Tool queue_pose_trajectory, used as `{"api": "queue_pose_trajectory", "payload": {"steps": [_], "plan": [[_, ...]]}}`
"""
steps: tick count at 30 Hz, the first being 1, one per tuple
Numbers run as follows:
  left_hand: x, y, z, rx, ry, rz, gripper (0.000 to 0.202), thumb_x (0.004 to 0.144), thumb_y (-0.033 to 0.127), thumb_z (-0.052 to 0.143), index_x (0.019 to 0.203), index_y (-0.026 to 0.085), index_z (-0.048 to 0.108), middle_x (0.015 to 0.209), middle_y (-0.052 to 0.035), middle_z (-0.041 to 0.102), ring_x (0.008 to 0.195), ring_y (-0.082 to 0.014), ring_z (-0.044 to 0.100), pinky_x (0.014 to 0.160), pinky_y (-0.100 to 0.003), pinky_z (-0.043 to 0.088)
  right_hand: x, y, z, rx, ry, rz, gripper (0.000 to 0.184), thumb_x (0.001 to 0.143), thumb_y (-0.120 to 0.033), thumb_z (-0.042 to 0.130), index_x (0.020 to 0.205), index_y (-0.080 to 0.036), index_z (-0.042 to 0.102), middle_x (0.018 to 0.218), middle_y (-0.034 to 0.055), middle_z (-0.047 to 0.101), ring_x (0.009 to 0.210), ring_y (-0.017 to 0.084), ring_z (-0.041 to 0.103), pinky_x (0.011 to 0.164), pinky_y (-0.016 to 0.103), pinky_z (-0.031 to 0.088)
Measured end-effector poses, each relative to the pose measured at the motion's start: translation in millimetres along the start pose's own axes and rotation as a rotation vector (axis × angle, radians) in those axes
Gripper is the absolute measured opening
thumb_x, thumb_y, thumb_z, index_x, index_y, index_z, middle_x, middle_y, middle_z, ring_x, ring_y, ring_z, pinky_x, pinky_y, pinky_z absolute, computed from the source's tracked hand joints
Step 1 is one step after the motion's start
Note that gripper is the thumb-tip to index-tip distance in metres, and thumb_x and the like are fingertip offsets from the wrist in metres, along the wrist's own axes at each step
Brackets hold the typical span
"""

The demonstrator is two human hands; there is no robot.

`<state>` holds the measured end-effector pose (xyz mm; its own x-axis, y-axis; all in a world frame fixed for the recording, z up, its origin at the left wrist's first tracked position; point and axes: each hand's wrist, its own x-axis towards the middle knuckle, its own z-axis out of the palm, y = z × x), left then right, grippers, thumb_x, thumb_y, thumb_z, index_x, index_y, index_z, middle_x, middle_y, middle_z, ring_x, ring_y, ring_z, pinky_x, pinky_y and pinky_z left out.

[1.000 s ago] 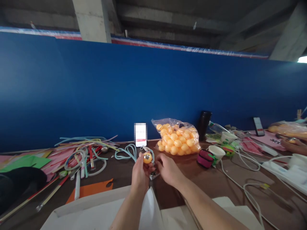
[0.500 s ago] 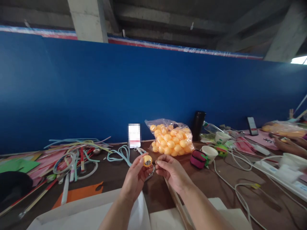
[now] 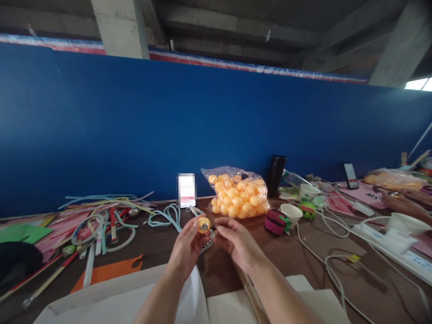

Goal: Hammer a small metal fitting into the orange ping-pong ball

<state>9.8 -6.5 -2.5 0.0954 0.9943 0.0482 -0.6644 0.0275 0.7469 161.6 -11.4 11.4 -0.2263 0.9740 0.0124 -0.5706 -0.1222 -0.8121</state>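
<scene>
Ball [image 3: 204,224], orange with a shiny metal piece showing in its face, sits pinched between the thumb and fingertips of the left hand [image 3: 185,249], raised just above the table [image 3: 297,261] in front of the person; the right hand [image 3: 237,243] hovers just beside it, thumb and forefinger drawn narrow together, and whether anything small lies between them cannot be told; judged from this, one ball is in work and its metal piece appears at least partly seated, while the bag [image 3: 238,194] behind holds many more balls, seemingly untouched, so most of the work looks to remain; a small metal part [image 3: 206,245] lies on the table under the hands; for room, the brown stretch right of the hands is fairly open near them, though white cables [image 3: 326,252] loop across it farther right toward a power strip [image 3: 388,236]; a pink case [image 3: 275,222] and paper cups [image 3: 290,212] stand near the bag; to the left a tangle of coloured strips [image 3: 108,218] crowds the surface; white boards [image 3: 118,299] cover the near edge below the wrists; a blue wall [image 3: 202,126] closes the far side; a co-worker's hand [image 3: 401,204] works well apart at the right.
</scene>
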Motion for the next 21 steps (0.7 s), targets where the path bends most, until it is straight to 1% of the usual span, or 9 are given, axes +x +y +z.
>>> {"api": "queue_pose_trajectory", "payload": {"steps": [4,8,11,15,18,21], "plan": [[-0.4,0.5,0.5,-0.003,-0.004,-0.022,0.033,0.079,0.029,0.068,0.110,0.017,0.065,0.088,-0.0061,0.066,0.071,-0.0121,0.063,0.065,-0.022,0.053,0.3,0.2,-0.5,0.024,-0.003,0.013,0.024,0.069,-0.020,0.079,0.089,-0.014,0.069,0.076,0.0009,0.069,0.072,0.011,0.066,0.074,0.023,0.054],[-4.2,4.0,4.4,0.018,-0.040,-0.048,0.033,0.077,0.027,0.070,0.107,0.015,0.066,0.084,-0.0052,0.065,0.068,-0.0099,0.060,0.062,-0.019,0.051,0.4,-0.8,-2.1,0.044,0.012,0.023,0.023,0.067,-0.019,0.080,0.087,-0.015,0.069,0.074,-0.0001,0.070,0.069,0.011,0.066,0.068,0.022,0.055],[-6.5,6.3,6.8,0.044,-0.052,-0.073,0.033,0.078,0.028,0.070,0.107,0.013,0.066,0.083,-0.0061,0.066,0.067,-0.0106,0.061,0.061,-0.020,0.051,1.0,-1.4,-4.2,0.084,0.038,0.026,0.024,0.066,-0.018,0.080,0.087,-0.015,0.069,0.073,-0.0005,0.070,0.068,0.010,0.066,0.065,0.020,0.055],[-7.0,6.3,7.8,0.061,-0.043,-0.091,0.033,0.078,0.029,0.070,0.107,0.015,0.064,0.091,-0.0087,0.068,0.075,-0.0146,0.066,0.067,-0.024,0.055,2.0,-1.5,-5.0,0.120,0.033,-0.010,0.023,0.065,-0.015,0.080,0.086,-0.014,0.069,0.074,0.0005,0.070,0.070,0.010,0.067,0.067,0.018,0.055],[-7.0,5.4,7.8,0.067,-0.062,-0.086,0.030,0.077,0.028,0.071,0.104,0.016,0.064,0.097,-0.0086,0.068,0.081,-0.0152,0.066,0.072,-0.025,0.055,3.3,-0.5,-4.8,0.124,0.035,-0.027,0.022,0.066,-0.015,0.080,0.084,-0.014,0.070,0.076,0.0005,0.070,0.070,0.009,0.067,0.069,0.018,0.055],[-7.1,5.1,6.9,0.079,-0.072,-0.091,0.031,0.077,0.027,0.071,0.106,0.017,0.064,0.102,-0.0087,0.068,0.084,-0.0153,0.066,0.076,-0.025,0.054,4.8,1.1,-4.6,0.124,0.040,-0.026,0.021,0.065,-0.017,0.082,0.081,-0.013,0.070,0.077,0.0004,0.071,0.069,0.009,0.068,0.071,0.018,0.055]]}}
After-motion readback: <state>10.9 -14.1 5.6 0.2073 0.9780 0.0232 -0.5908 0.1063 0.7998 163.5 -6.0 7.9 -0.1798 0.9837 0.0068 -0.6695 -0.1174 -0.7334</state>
